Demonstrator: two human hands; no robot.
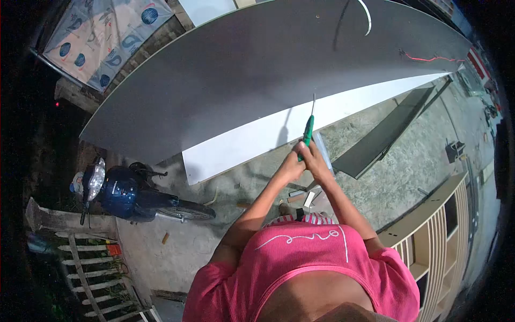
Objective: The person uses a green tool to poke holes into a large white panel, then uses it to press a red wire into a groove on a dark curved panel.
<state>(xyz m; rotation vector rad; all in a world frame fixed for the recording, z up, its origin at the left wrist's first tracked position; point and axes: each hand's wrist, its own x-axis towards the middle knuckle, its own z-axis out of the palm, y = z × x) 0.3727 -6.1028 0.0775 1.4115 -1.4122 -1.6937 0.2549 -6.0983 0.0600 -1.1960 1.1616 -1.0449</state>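
Note:
Both of my hands are closed around the green handle of a screwdriver (308,130), in front of my chest. My left hand (291,165) and my right hand (315,161) press together at the handle's lower end. Its thin metal shaft points away from me, toward a large dark grey board (241,64). The tip appears close to the board's lower part; whether it touches cannot be made out. Along that board's near side runs a long white panel (241,147), which catches a shadow of the tool.
A curved white strip (367,19) and a red wire (432,58) show against the board. A dark panel (383,134) lies to the right, near a slatted shelf unit (437,236). A motorbike (129,193) stands left; small offcuts (309,199) lie near my feet.

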